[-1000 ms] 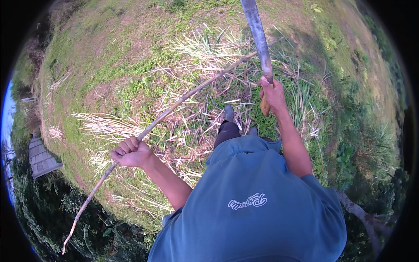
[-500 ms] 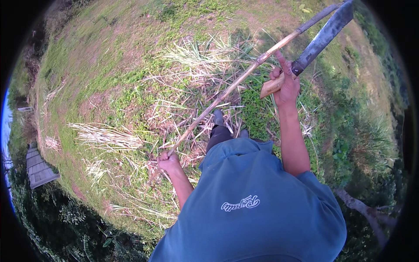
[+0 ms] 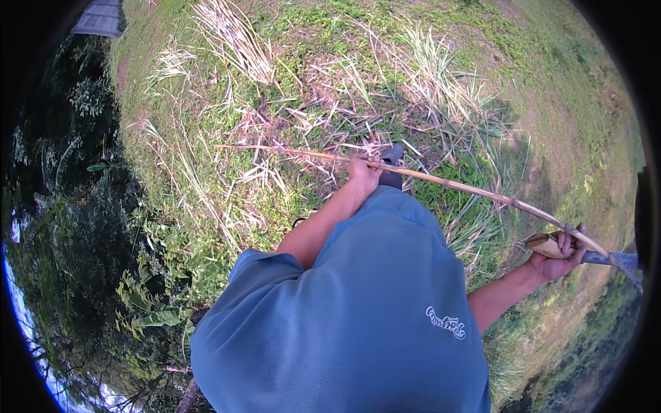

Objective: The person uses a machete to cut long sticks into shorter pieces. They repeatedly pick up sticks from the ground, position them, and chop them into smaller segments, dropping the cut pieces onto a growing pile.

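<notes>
A long stalk (image 3: 447, 183) is gripped in the closed fingers of the left hand (image 3: 365, 174) and slanted down rightward over the grass (image 3: 317, 20). A machete (image 3: 593, 258) is held by its handle (image 3: 542, 244) in the right hand's (image 3: 559, 258) curled fingers, its blade (image 3: 625, 259) crossed by the stalk. Earlier, both were slanted up rightward.

From here I see a tan stalk (image 3: 475, 190) with darker brown stretches, a light-brown handle (image 3: 544, 246), grey-blue blade (image 3: 628, 259), blue shirt (image 3: 351, 296) with white lettering (image 3: 446, 322), straw-yellow bundle (image 3: 237, 41), green grass (image 3: 509, 51).
</notes>
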A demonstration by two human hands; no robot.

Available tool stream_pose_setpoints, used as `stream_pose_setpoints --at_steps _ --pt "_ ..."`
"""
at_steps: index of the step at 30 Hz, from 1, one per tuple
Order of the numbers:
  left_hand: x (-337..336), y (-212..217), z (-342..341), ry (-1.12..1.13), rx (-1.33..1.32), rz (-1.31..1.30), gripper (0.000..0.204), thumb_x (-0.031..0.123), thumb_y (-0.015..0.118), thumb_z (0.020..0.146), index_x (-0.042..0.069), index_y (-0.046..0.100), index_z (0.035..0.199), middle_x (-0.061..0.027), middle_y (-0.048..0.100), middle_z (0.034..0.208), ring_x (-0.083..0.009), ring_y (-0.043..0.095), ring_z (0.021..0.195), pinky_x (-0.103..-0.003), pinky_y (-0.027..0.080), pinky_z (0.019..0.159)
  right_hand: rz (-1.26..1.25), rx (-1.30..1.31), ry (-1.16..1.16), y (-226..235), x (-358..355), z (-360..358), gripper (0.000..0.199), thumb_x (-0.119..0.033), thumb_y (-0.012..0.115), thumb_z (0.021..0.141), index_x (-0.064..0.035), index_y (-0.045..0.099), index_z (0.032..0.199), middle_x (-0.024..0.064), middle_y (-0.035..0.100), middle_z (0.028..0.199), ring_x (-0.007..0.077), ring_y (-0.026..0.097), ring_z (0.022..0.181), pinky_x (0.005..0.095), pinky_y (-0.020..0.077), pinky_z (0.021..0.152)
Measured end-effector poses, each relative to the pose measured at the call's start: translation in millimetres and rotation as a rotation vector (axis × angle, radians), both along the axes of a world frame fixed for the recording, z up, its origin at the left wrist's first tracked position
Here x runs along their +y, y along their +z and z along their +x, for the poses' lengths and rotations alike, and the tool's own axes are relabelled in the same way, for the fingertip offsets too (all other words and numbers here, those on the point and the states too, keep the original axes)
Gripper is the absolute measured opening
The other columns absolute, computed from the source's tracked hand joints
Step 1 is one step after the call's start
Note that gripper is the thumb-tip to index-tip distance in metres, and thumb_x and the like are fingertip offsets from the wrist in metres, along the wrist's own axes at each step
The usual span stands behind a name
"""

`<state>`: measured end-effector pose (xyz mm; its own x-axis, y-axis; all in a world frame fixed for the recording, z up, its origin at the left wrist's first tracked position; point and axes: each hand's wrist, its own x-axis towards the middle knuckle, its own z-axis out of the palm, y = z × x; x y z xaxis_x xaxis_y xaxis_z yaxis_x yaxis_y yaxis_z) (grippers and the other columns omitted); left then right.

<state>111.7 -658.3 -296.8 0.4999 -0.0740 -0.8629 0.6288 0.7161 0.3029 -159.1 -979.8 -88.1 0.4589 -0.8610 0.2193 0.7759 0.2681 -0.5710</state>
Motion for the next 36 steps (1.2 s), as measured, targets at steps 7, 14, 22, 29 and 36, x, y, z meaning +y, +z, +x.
stream_pose_setpoints --at_steps 7,14,22,29,36 --pt "15 -17 1 -0.377 -0.021 0.125 0.013 0.017 0.039 0.094 0.005 0.044 0.091 -0.0118 0.055 0.090 -0.0251 0.056 0.087 -0.042 0.047 0.082 0.149 0.100 -0.123 -6 8 31 0.032 -0.018 0.053 0.098 0.0082 0.049 0.117 0.0014 0.047 0.075 0.0070 0.044 0.064 0.0210 0.0425 0.061" --pt "-22 44 3 -1.100 -0.171 1.183 0.081 0.044 0.065 0.079 -0.002 0.030 0.137 -0.0298 0.017 0.144 -0.0388 0.024 0.131 -0.051 0.026 0.105 0.239 0.114 -0.197 -4 16 58 0.019 -0.014 0.067 0.089 -0.0022 0.056 0.099 0.0025 0.053 0.072 0.0097 0.048 0.063 0.0251 0.0459 0.062" --pt "-56 74 23 -1.529 -1.510 0.528 0.031 0.027 0.056 0.093 0.003 0.060 0.113 -0.0161 0.056 0.120 -0.0292 0.051 0.115 -0.042 0.040 0.096 0.216 0.235 -0.194 -17 39 91 0.014 -0.014 0.064 0.091 -0.0040 0.057 0.097 -0.0005 0.050 0.068 0.0111 0.051 0.063 0.0249 0.0462 0.063" --pt "-195 236 5 -1.351 -1.845 0.004 0.025 0.020 0.060 0.094 0.002 0.062 0.112 -0.0091 0.064 0.107 -0.0167 0.061 0.095 -0.031 0.049 0.082 0.382 0.173 -0.016 -30 83 120 0.022 -0.005 0.070 0.084 -0.0070 0.053 0.096 0.0030 0.057 0.075 0.0114 0.055 0.063 0.0270 0.0488 0.059" --pt "-268 300 -11 -1.686 -1.633 -0.310 0.029 0.027 0.059 0.095 0.001 0.070 0.101 0.0007 0.067 0.083 -0.0048 0.054 0.072 -0.023 0.044 0.064 0.450 0.125 0.127 -43 116 139 0.021 -0.005 0.068 0.085 -0.0039 0.053 0.101 0.0026 0.056 0.078 0.0109 0.054 0.065 0.0268 0.0487 0.062"
